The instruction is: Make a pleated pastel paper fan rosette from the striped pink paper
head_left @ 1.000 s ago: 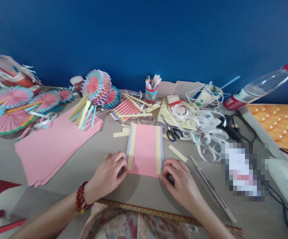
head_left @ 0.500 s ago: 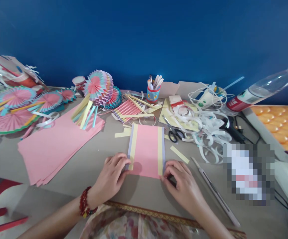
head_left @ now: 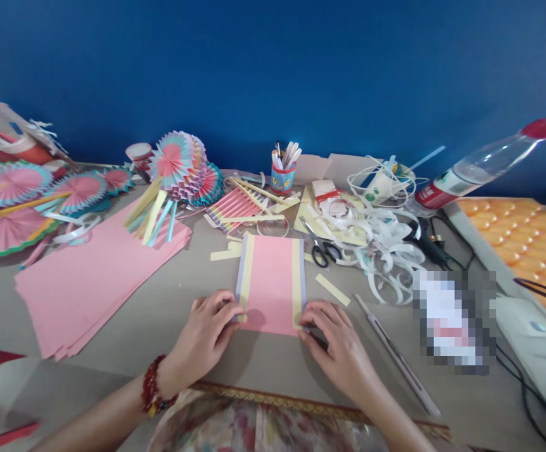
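Note:
A pink sheet of paper (head_left: 271, 282) lies in front of me, with a yellow and a purple band running down each side edge. At its near left corner, my left hand (head_left: 209, 333) has fingertips and thumb closed on the edge. The near right corner sits between the thumb and fingers of my right hand (head_left: 338, 345). The sheet's near edge seems slightly raised, though its exact height is hard to tell. Black-handled scissors (head_left: 322, 248) lie just past the sheet's far right side, and a loose yellow strip (head_left: 332, 289) rests to its right.
Pink sheets (head_left: 98, 276) are stacked on the left beside folded paper rosettes (head_left: 178, 163). A craft knife (head_left: 398, 355) lies right of my right hand. Curled white strips (head_left: 386, 257), a pen cup (head_left: 283, 178) and a plastic bottle (head_left: 470, 169) stand farther back.
The view has shifted a little, so everything appears slightly farther left. Both hands keep their hold on the near corners of the pink sheet.

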A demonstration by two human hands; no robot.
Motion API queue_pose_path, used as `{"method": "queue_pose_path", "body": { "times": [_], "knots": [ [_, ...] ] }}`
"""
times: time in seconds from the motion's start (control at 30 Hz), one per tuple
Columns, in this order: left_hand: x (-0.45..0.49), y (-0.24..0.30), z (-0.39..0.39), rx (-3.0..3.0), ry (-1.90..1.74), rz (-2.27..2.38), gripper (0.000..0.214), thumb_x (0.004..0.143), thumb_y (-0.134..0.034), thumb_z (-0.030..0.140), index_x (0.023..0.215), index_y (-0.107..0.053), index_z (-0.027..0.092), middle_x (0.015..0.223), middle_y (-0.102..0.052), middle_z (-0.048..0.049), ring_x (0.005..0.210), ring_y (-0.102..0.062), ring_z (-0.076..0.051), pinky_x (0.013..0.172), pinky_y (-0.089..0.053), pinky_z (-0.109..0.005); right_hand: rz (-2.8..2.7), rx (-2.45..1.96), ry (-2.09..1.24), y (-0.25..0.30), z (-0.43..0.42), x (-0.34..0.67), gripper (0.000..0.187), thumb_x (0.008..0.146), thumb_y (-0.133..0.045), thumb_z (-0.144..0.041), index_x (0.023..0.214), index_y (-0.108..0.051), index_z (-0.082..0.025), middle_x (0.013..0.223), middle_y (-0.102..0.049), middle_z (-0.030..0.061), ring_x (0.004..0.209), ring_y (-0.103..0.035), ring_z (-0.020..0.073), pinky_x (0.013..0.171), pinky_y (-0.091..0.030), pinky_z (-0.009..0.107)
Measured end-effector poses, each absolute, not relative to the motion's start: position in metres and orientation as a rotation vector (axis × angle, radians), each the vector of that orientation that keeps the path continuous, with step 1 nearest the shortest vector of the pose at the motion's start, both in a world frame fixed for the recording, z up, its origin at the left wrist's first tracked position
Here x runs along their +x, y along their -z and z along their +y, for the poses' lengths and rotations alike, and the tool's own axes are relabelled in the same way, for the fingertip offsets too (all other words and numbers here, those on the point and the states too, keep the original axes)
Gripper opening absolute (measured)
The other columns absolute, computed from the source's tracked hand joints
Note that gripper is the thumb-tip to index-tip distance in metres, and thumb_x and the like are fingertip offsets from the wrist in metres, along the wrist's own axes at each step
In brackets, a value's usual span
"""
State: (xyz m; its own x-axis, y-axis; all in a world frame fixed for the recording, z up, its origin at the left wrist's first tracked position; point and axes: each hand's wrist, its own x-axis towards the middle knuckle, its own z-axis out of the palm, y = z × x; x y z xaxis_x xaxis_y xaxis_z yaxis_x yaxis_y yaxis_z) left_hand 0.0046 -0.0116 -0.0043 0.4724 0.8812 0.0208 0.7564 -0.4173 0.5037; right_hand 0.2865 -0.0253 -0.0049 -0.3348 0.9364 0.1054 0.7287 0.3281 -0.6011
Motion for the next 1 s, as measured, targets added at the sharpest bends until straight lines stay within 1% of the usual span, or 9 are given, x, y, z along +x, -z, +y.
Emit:
{"method": "queue_pose_path", "body": {
  "times": [0.17,0.27,0.37,0.47,0.53,0.6,0.73,0.87,1.0],
  "knots": [
    [0.003,0.005,-0.012,2.28,-0.396,1.328,0.03,0.092,-0.042,0.006,0.109,-0.057,0.025,0.114,-0.054,-0.0068,0.108,-0.053,-0.021,0.085,-0.039,-0.035,-2.215,-1.406,-0.639,0.009,-0.027,0.292,0.024,0.089,-0.045,-0.008,0.097,-0.062,-0.023,0.105,-0.059,0.0079,0.1,-0.056,0.0229,0.096,-0.043,0.046],
    [0.001,0.007,-0.012,2.334,-0.381,1.299,0.041,0.089,-0.04,0.002,0.113,-0.06,0.027,0.119,-0.053,-0.0081,0.111,-0.051,-0.023,0.088,-0.041,-0.038,-2.29,-1.378,-0.567,0.013,-0.028,0.294,0.045,0.081,-0.042,-0.001,0.108,-0.067,-0.028,0.117,-0.057,0.0078,0.109,-0.054,0.0241,0.102,-0.039,0.051],
    [0.0,0.006,-0.01,2.471,-0.34,1.212,0.067,0.082,-0.039,-0.005,0.129,-0.055,0.039,0.136,-0.045,-0.0074,0.117,-0.048,-0.025,0.096,-0.041,-0.047,-2.396,-1.322,-0.471,0.015,-0.029,0.295,0.064,0.074,-0.041,0.002,0.119,-0.066,-0.036,0.125,-0.056,0.0058,0.115,-0.051,0.0257,0.103,-0.038,0.054],
    [0.001,0.003,-0.007,2.624,-0.265,1.078,0.087,0.076,-0.041,-0.009,0.138,-0.042,0.052,0.154,-0.028,-0.0022,0.134,-0.036,-0.03,0.108,-0.027,-0.062,-2.473,-1.269,-0.384,0.015,-0.028,0.293,0.063,0.081,-0.043,0.0,0.121,-0.064,-0.043,0.131,-0.055,0.0039,0.118,-0.05,0.0259,0.104,-0.037,0.055],
    [0.002,0.002,-0.005,2.684,-0.216,1.014,0.087,0.077,-0.042,-0.007,0.139,-0.038,0.054,0.16,-0.019,0.0003,0.141,-0.027,-0.032,0.11,-0.02,-0.067,-2.492,-1.26,-0.349,0.015,-0.028,0.293,0.058,0.085,-0.046,-0.002,0.121,-0.064,-0.045,0.134,-0.055,0.0031,0.119,-0.05,0.0257,0.105,-0.036,0.055],
    [0.001,0.002,-0.003,2.715,-0.181,0.983,0.084,0.08,-0.043,-0.005,0.14,-0.038,0.053,0.162,-0.016,0.0018,0.143,-0.025,-0.033,0.112,-0.018,-0.067,-2.505,-1.257,-0.329,0.016,-0.028,0.292,0.058,0.086,-0.047,-0.003,0.122,-0.063,-0.045,0.136,-0.055,0.003,0.12,-0.05,0.0258,0.106,-0.036,0.055],
    [-0.002,0.004,-0.002,2.754,-0.153,0.971,0.078,0.083,-0.046,-0.001,0.141,-0.038,0.05,0.162,-0.016,0.0018,0.144,-0.025,-0.033,0.113,-0.016,-0.066,-2.528,-1.248,-0.298,0.019,-0.029,0.294,0.059,0.085,-0.047,-0.003,0.125,-0.062,-0.044,0.139,-0.053,0.0043,0.121,-0.05,0.0259,0.107,-0.035,0.056],
    [-0.003,0.004,-0.001,2.769,-0.128,0.95,0.075,0.086,-0.047,0.003,0.145,-0.033,0.048,0.162,-0.016,-0.0008,0.145,-0.024,-0.034,0.113,-0.018,-0.065,-2.532,-1.242,-0.294,0.02,-0.03,0.295,0.06,0.085,-0.046,-0.002,0.126,-0.061,-0.042,0.141,-0.052,0.0037,0.123,-0.049,0.0245,0.109,-0.033,0.055],
    [-0.003,0.002,-0.001,2.757,-0.158,0.957,0.07,0.088,-0.047,0.005,0.143,-0.037,0.048,0.161,-0.02,0.0015,0.144,-0.027,-0.033,0.114,-0.019,-0.063,-2.53,-1.253,-0.294,0.02,-0.031,0.295,0.059,0.085,-0.047,-0.002,0.127,-0.061,-0.041,0.14,-0.053,0.0043,0.124,-0.049,0.0244,0.108,-0.034,0.055]
  ]
}}
